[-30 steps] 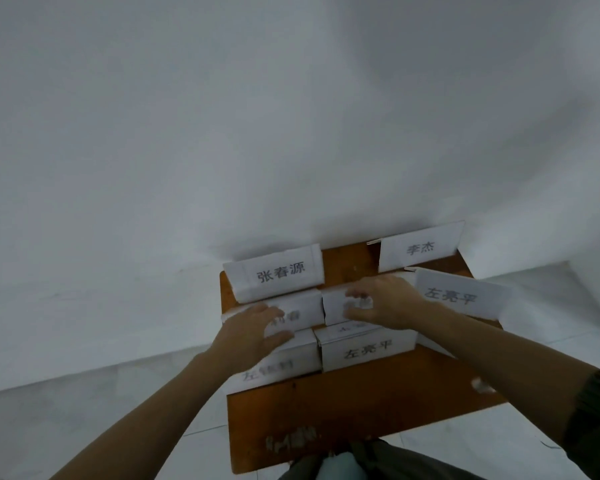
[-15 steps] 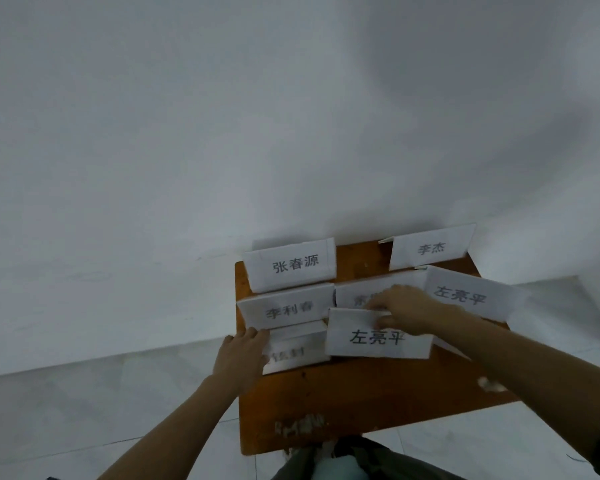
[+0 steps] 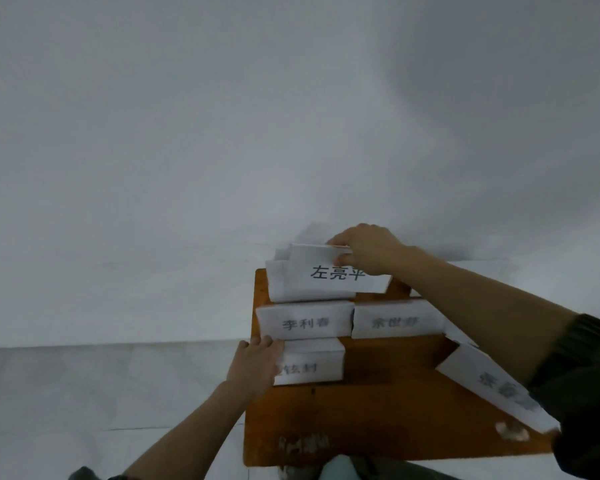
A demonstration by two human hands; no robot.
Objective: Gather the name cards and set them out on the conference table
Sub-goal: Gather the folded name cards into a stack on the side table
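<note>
Our right grip (image 3: pixel 368 251) pinches the 左亮平 name card (image 3: pixel 321 271) by its top fold, the firmest hold, we judge, on such light, floppy paper.

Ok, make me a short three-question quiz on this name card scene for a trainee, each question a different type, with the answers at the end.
1. True or false: the right hand pinches the top edge of the 左亮平 card.
2. Multiple choice: the left hand touches A) the front-left card, B) a cup, C) nothing at all.
3. Short answer: is the 李利春 card nearer to the person than the 左亮平 card, or farther away?

Key: 1 true; 2 A; 3 nearer.
</note>
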